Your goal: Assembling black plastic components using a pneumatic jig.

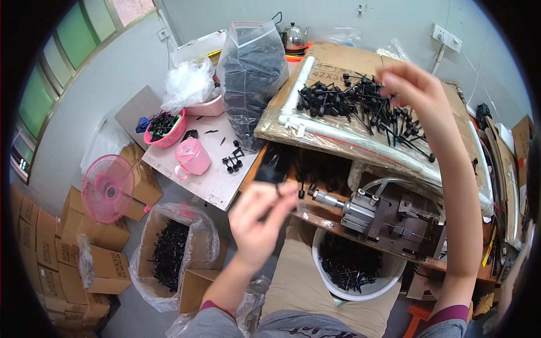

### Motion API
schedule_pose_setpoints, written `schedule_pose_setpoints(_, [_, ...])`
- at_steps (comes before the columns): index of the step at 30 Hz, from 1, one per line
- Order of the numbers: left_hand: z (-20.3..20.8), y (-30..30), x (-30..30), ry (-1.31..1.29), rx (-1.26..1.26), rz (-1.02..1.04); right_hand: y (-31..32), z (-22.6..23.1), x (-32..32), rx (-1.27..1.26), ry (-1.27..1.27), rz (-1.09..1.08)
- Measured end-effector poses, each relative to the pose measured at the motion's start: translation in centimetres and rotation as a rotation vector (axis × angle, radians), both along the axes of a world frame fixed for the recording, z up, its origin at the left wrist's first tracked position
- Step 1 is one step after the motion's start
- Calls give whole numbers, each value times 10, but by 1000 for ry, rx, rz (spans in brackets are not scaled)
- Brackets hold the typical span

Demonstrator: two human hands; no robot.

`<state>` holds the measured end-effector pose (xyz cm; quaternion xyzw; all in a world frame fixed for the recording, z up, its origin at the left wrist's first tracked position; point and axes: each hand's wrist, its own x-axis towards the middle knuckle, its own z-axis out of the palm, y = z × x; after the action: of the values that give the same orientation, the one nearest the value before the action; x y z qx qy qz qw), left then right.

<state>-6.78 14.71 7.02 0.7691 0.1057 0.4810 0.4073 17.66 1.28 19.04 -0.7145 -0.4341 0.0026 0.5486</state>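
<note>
Starting at the frame's left, a pink fan (107, 188) and a bag-lined box of black parts (169, 253) stand low beside the seat, within easy dropping range. At centre the left hand (260, 217) pinches a small black pin (278, 190) just short of the metal press (366, 213), above a white bucket (355, 265). Upper right, the right hand (411, 84) hovers with fingers curled over the pile of black pins (360, 104) on the plastic-wrapped board (315, 129); whether it grips one I cannot tell, and open room is scarce.

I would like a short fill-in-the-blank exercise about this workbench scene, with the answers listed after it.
1. The right hand reaches into the pile of black parts lying on a sheet of ____.
2. The mug on the small table is ____.
3. The white bucket below the metal press holds ____ parts.

Answers: cardboard; pink; black
</note>
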Motion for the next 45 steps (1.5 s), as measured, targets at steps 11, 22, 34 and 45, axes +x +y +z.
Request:
schedule_pose_setpoints(11, [63, 80, 171, 239, 370, 172, -127, -62, -119, -148, 329, 126])
schedule_pose_setpoints(22, [52, -91, -8, -668, -296, -1024, -157, -92, -112, 22, 158, -210])
schedule_pose_setpoints(34, [47, -147, -13, -857, -688, -1153, -208, -81, 31, -395, -692, -725])
schedule_pose_setpoints(45, [26, -129, -5, -654, -489, -1388, -245, -70, 102, -1235, -852, -549])
